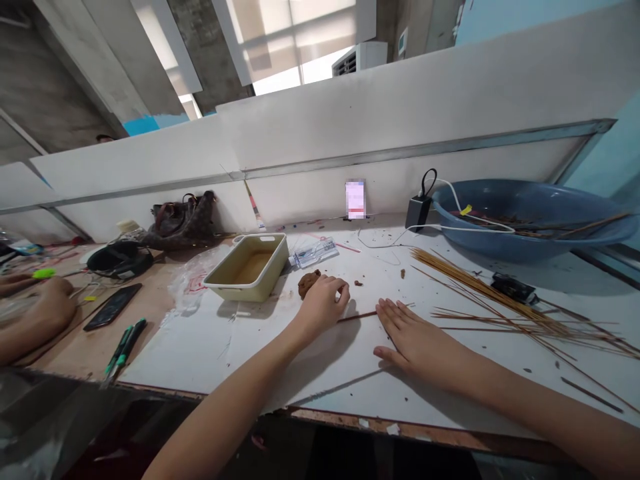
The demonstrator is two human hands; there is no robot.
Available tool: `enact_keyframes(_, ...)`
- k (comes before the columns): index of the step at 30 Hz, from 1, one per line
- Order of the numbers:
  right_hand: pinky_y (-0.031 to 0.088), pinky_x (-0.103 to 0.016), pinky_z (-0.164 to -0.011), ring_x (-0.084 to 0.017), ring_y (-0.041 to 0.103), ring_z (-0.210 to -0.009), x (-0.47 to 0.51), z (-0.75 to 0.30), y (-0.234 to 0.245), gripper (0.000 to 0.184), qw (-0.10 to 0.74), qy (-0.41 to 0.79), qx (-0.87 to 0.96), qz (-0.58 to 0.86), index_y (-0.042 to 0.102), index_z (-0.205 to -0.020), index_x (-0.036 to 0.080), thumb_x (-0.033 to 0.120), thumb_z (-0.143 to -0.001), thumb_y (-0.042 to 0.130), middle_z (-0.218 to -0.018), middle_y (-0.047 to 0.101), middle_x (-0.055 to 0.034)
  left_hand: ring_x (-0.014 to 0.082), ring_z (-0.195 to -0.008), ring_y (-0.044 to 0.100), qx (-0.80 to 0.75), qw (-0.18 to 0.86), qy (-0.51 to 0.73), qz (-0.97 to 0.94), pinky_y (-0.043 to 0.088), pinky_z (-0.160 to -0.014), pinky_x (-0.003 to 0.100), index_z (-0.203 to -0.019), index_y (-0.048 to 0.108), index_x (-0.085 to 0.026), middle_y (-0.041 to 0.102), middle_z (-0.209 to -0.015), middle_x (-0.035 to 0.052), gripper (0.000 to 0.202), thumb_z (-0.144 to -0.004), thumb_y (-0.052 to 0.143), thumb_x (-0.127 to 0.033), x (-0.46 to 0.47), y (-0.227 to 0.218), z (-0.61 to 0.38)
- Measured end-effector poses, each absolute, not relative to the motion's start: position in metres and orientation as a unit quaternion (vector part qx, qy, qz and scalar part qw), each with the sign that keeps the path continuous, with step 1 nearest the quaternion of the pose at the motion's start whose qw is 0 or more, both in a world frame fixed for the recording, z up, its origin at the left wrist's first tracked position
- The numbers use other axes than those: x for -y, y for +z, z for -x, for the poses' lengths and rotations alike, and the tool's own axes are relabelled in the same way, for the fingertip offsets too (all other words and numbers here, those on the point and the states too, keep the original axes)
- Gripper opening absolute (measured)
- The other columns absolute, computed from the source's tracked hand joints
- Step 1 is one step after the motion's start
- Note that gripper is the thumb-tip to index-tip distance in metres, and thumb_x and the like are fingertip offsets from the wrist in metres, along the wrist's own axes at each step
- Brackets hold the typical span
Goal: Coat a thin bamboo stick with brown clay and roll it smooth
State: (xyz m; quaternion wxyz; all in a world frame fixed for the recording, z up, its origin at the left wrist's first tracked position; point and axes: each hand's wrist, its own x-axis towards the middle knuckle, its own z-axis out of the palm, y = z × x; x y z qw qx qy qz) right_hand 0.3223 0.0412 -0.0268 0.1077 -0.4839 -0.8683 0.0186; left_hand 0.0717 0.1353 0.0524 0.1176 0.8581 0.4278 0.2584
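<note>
A thin reddish-brown stick point(357, 315) lies on the white table covering point(200, 353), spanning the gap between the two hands. One end sits just beside the curled left hand point(325, 303); toward the other end it runs to the fingertips of the right hand point(406, 333), and a thin pale length shows just past them. The right hand lies palm down and flat, fingers together and thumb spread away, its fingertips on the stick without gripping it. The left hand is bent at a brown, clay-like lump point(306, 285), its fingers partly covering it, with thumb and forefinger curved toward each other; whether it grasps anything between them cannot be told.

Small brown crumbs point(359, 283) are scattered just beyond the hands. Near the lump, on its left, stands a yellowish tub point(235, 292) with brownish contents, and behind the lump lies a clear plastic packet point(316, 253). To the right of the right hand a bundle of thin sticks point(460, 283) fans out, near a black crumpled item point(514, 288). Behind them sits a large blue basin point(510, 250) holding more brown sticks. A lit phone point(356, 200) leans against the white partition point(300, 143). At far left, another person's hand point(55, 303) rests near a dark phone point(113, 307).
</note>
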Motion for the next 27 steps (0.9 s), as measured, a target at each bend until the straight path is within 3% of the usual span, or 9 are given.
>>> enact_keyframes(8, 0.035, -0.06, -0.136, -0.041, 0.036, -0.166, -0.073, -0.315, -0.017, 0.091, 0.115, 0.014, 0.862, 0.494, 0.042, -0.171, 0.002, 0.072, -0.114, 0.031, -0.175, 0.04, -0.0299, 0.0272, -0.099, 0.072, -0.423, 0.127, 0.247, -0.863, 0.053, -0.097, 0.04, -0.094, 0.078, -0.021, 0.082, -0.097, 0.0085, 0.026, -0.106, 0.055, -0.02, -0.128, 0.059, -0.072)
enact_keyframes(14, 0.037, -0.059, -0.135, -0.04, 0.037, -0.166, -0.032, -0.318, -0.028, 0.088, 0.125, 0.0, 0.865, 0.487, 0.032, -0.177, 0.008, 0.069, -0.114, 0.041, -0.177, 0.039, -0.026, 0.0271, -0.097, 0.07, -0.406, 0.132, 0.243, -0.871, 0.054, -0.091, 0.038, -0.093, 0.078, -0.021, 0.081, -0.094, 0.0086, 0.026, -0.105, 0.056, -0.019, -0.13, 0.051, -0.072)
enact_keyframes(17, 0.037, -0.06, -0.134, -0.04, 0.04, -0.165, -0.02, -0.326, -0.022, 0.086, 0.129, -0.017, 0.872, 0.471, 0.034, -0.176, 0.009, 0.066, -0.113, 0.046, -0.177, 0.039, -0.026, 0.0272, -0.097, 0.07, -0.387, 0.139, 0.238, -0.88, 0.054, -0.089, 0.038, -0.093, 0.079, -0.02, 0.081, -0.092, 0.0085, 0.025, -0.104, 0.057, -0.018, -0.129, 0.048, -0.073)
enact_keyframes(20, 0.037, -0.063, -0.133, -0.038, 0.05, -0.159, -0.033, -0.345, -0.002, 0.071, 0.16, -0.032, 0.877, 0.451, 0.044, -0.172, 0.013, 0.053, -0.114, 0.052, -0.172, 0.051, -0.0241, 0.0278, -0.102, 0.069, -0.375, 0.154, 0.228, -0.885, 0.054, -0.09, 0.037, -0.099, 0.08, -0.019, 0.082, -0.097, 0.0089, 0.022, -0.102, 0.059, -0.015, -0.126, 0.047, -0.076)
enact_keyframes(23, 0.042, -0.066, -0.129, -0.034, 0.073, -0.133, -0.062, -0.367, 0.016, 0.042, 0.198, 0.002, 0.877, 0.438, 0.07, -0.149, 0.022, 0.037, -0.112, 0.057, -0.144, 0.076, -0.0166, 0.0285, -0.104, 0.069, -0.368, 0.162, 0.215, -0.89, 0.054, -0.088, 0.037, -0.1, 0.08, -0.019, 0.081, -0.097, 0.0086, 0.02, -0.1, 0.061, -0.015, -0.124, 0.046, -0.078)
enact_keyframes(27, 0.06, -0.055, -0.107, -0.033, 0.077, -0.116, -0.092, -0.379, 0.018, 0.025, 0.226, 0.073, 0.882, 0.407, 0.085, -0.11, 0.025, 0.042, -0.107, 0.066, -0.125, 0.081, -0.0135, 0.0289, -0.106, 0.07, -0.36, 0.161, 0.207, -0.895, 0.054, -0.089, 0.037, -0.099, 0.081, -0.019, 0.081, -0.097, 0.0086, 0.018, -0.1, 0.064, -0.015, -0.125, 0.041, -0.08)
